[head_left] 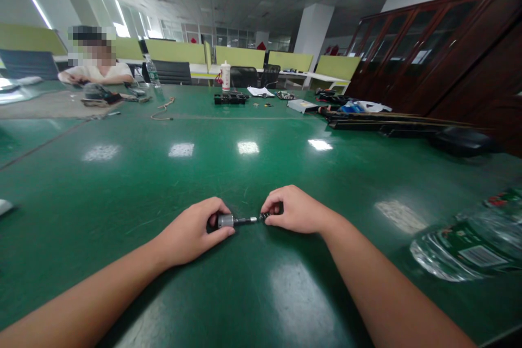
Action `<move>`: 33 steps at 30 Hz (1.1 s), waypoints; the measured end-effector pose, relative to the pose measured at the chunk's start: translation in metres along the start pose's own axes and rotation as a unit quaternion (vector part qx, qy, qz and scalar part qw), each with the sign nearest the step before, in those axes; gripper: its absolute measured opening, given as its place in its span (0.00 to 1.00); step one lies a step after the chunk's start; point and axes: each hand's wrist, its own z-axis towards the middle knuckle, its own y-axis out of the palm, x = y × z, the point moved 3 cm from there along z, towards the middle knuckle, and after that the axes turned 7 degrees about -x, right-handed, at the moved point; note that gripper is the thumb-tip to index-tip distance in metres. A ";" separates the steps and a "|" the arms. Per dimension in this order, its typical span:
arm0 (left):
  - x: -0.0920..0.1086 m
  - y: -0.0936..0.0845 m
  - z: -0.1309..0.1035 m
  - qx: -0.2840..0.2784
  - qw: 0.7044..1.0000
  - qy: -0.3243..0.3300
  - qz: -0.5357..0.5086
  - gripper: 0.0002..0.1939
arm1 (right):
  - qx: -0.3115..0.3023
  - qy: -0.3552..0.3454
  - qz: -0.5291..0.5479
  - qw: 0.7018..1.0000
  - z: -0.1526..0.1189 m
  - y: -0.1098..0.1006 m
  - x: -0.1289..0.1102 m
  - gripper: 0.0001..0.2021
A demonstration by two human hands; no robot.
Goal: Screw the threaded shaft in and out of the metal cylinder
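Hands (pixel 191 232) (pixel 294 209) holding cylinder (pixel 225 221) and dark piece (pixel 265 216), clear bottle (pixel 460 250)

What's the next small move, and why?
Probably ease the right hand leftward, lining the small dark part up with the thin shaft: the left hand grips the grey cylinder with that shaft pointing toward the part, and a slight gap seems to separate them.

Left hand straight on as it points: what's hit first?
Probably the dark grooved part in the right hand, beyond the shaft on the gray cylinder in the left hand; depth unclear.
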 end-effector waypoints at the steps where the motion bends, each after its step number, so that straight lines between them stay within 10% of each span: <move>1: 0.000 0.000 0.000 0.001 1.000 0.001 0.000 0.11 | 0.001 -0.003 0.000 1.000 0.000 0.000 -0.001 0.08; 33: -0.001 0.005 0.008 -0.003 0.999 0.032 -0.005 0.10 | 0.038 -0.103 -0.036 0.993 0.011 0.030 -0.029 0.10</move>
